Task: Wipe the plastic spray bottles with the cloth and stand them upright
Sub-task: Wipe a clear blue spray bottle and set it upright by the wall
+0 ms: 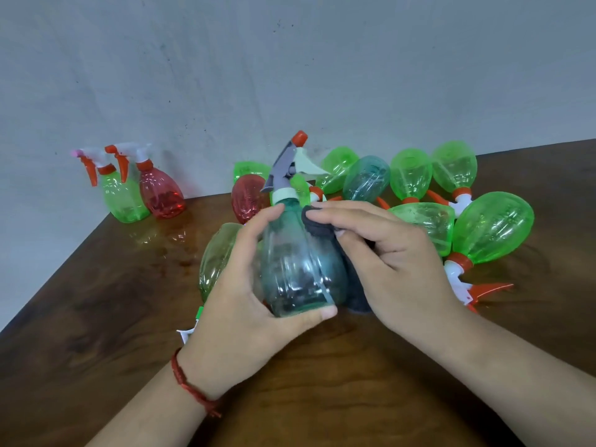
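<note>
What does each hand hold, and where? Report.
Left hand grips the teal bottle round its body; right hand holds the cloth, pressed against the bottle's side.

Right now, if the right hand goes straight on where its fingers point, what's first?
The teal bottle, likely: the right hand points left at it, with only the dark cloth it holds between them.

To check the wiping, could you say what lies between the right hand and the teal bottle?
A dark cloth, held by the right hand against the teal bottle; head view.
</note>
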Demonstrator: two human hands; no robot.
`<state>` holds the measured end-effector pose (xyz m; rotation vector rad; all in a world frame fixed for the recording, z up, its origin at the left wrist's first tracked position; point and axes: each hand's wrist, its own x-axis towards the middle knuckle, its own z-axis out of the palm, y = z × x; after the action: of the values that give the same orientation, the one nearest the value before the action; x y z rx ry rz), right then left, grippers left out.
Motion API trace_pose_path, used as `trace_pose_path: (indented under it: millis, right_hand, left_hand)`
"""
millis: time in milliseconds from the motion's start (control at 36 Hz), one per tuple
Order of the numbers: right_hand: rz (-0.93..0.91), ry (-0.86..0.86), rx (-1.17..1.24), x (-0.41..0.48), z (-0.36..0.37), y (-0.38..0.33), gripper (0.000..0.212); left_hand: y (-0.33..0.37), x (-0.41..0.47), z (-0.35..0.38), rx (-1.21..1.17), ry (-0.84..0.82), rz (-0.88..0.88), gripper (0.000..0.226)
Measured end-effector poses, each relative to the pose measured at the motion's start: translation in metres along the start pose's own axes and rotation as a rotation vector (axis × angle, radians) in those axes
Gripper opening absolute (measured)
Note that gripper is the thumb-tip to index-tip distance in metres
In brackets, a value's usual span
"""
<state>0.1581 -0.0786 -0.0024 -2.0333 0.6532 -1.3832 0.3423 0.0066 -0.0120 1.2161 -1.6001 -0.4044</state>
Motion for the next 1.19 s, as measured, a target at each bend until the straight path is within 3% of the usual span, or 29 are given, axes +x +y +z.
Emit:
trace_pose_path:
  millis: [139,306,444,611,722,1000,1194]
  right_hand:
    - [-0.200,-0.028,-0.131,-0.007,0.001,0.000,0.037]
    - [-0.288,-0.071,-0.178,-0.013,0.001,-0.004,0.046]
    - [-0.143,-0.047,-0.054,-0.007,0.002,-0.003,0.039]
    - [0.208,-0.042,0.222,0.009,-0.006,-0.003,0.039]
    - [0.241,-0.002,0.341,0.011,-0.010,-0.006,0.036]
    - [-0.015,0.013,0.014,0.003,-0.002,0.004,0.039]
    - [-0.248,-0.108,-0.173,-0.011,0.005,0.000,0.040]
  left_hand:
    - [-0.003,0.003,-0.003,-0.091,0.145,-0.071,0.108]
    - [-0.001,0.004,-0.005,-0.165,0.260,-0.098,0.104]
    - [-0.003,0.004,-0.004,-0.131,0.185,-0.068,0.108]
    - [0.006,-0.003,0.002,-0.064,0.003,0.027,0.113]
    - [0.014,0.000,0.000,-0.037,-0.055,0.086,0.118]
    - [0.001,0.003,-0.007,0.187,-0.072,0.122,0.112]
    - [-0.006,0.008,-0.018,0.165,0.169,-0.041,0.110]
